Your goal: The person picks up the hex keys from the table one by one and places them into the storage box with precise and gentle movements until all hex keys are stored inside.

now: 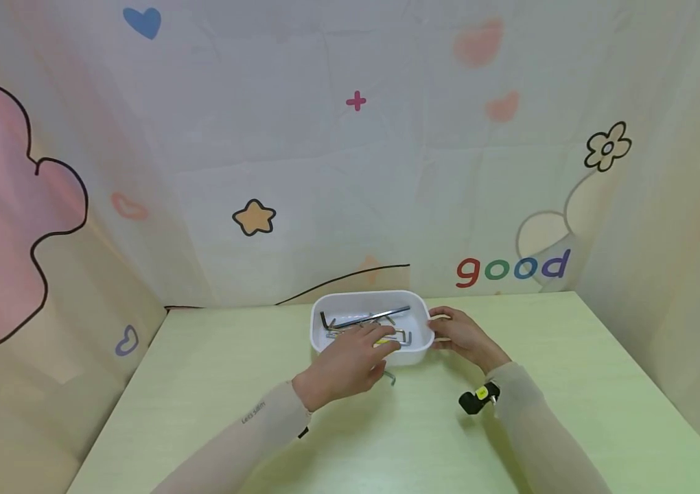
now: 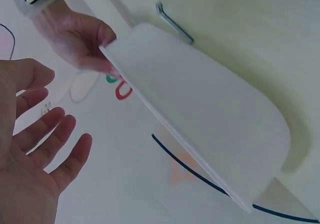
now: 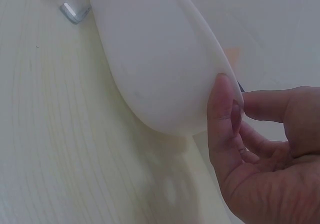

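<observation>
A white plastic box point(image 1: 413, 355) stands near the back of the table, holding several L-shaped hex keys, one of them a black hex key point(image 1: 324, 320). A long silver bar point(image 1: 375, 318) lies across the box. My right hand point(image 1: 464, 337) pinches the box's right-hand rim between thumb and fingers, plain in the right wrist view. Above the box's front edge hovers my left hand point(image 1: 353, 362); in the left wrist view its fingers are spread and loosely bent, holding nothing. On the table in front of the box lies a silver hex key point(image 2: 174, 23), partly hidden by the left hand in the head view.
The pale green wooden table point(image 1: 189, 384) ends at a printed cloth backdrop point(image 1: 325, 151) close behind the box. Cloth also hangs at both sides. A black wrist camera point(image 1: 478, 398) sits on the right sleeve.
</observation>
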Demonstrator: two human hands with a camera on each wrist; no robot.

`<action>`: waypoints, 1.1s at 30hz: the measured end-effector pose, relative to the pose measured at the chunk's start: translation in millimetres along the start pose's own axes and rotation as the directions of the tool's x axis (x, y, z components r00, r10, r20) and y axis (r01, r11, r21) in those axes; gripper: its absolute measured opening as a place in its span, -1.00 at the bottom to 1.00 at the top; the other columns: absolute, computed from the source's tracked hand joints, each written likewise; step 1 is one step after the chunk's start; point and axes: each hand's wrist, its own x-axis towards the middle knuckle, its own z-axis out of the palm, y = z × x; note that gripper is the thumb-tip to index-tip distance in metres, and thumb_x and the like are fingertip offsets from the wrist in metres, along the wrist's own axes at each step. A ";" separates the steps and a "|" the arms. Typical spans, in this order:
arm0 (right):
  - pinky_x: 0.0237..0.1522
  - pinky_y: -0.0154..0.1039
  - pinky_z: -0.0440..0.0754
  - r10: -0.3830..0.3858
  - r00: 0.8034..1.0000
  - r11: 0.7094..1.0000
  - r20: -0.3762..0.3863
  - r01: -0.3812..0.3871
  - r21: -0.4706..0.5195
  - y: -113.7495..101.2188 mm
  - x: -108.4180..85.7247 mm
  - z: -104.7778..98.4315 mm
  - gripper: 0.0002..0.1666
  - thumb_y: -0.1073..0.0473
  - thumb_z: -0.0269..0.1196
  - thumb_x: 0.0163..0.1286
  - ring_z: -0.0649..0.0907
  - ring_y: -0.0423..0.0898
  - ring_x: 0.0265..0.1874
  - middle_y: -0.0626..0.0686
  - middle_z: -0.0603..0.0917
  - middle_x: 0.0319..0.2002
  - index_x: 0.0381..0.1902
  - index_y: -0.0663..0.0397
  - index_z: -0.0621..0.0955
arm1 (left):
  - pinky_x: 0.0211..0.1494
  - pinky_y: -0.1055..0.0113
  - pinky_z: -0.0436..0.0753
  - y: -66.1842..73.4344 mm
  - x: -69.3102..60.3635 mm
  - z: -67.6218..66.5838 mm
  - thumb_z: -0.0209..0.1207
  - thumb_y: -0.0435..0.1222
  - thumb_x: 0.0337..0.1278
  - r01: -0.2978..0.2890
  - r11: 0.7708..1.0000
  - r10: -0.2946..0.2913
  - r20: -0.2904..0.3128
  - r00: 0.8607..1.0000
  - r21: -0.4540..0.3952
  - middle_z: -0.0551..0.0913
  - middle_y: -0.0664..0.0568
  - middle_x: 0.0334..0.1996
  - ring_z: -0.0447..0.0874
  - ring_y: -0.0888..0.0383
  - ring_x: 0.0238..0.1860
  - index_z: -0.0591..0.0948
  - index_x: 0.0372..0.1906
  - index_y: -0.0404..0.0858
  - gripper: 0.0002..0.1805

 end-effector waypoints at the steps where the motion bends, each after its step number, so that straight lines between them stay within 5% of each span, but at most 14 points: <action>1: -0.04 -0.16 0.74 -0.006 1.000 1.000 0.003 0.006 -0.001 0.1 0.1 -0.1 -0.51 0.23 0.05 0.50 0.62 -0.04 -0.14 0.26 0.52 0.09 0.32 0.27 0.29 | 0.27 0.33 0.58 3.2 -0.9 0.2 0.18 -0.23 0.16 -0.014 1.000 0.014 0.006 1.000 0.002 0.55 0.13 0.18 0.54 0.16 0.19 0.53 0.14 0.02 -0.60; 10: -0.05 -0.18 0.75 0.007 1.000 1.000 -0.008 -0.007 -0.002 0.1 0.0 2.4 -0.50 0.21 0.05 0.51 0.64 -0.03 -0.13 0.29 0.51 0.14 0.33 0.24 0.30 | 0.08 0.35 0.66 22.9 -8.8 14.2 0.22 -0.16 0.16 -0.115 0.993 0.112 0.085 0.990 0.026 0.58 0.15 0.12 0.56 0.19 0.14 0.51 0.18 0.03 -0.55; 15: -0.06 -0.18 0.75 0.002 1.000 1.000 -0.011 -0.002 -0.001 0.0 0.1 1.9 -0.50 0.22 0.05 0.51 0.64 -0.01 -0.12 0.32 0.50 0.15 0.32 0.26 0.29 | 0.15 0.36 0.65 26.6 -10.0 21.3 0.22 -0.14 0.18 -0.133 0.991 0.126 0.151 0.980 0.034 0.59 0.18 0.12 0.56 0.21 0.15 0.51 0.22 0.05 -0.53; 33: -0.08 -0.17 0.75 -0.006 1.000 1.000 -0.004 0.006 0.016 1.2 1.0 2.0 -0.53 0.26 0.05 0.48 0.64 -0.03 -0.16 0.28 0.53 0.05 0.29 0.28 0.31 | 0.22 0.41 0.60 22.0 -0.8 51.6 0.30 -0.21 0.12 -0.069 0.996 0.083 0.306 0.948 -0.057 0.68 0.20 0.03 0.62 0.25 0.10 0.59 0.17 0.00 -0.55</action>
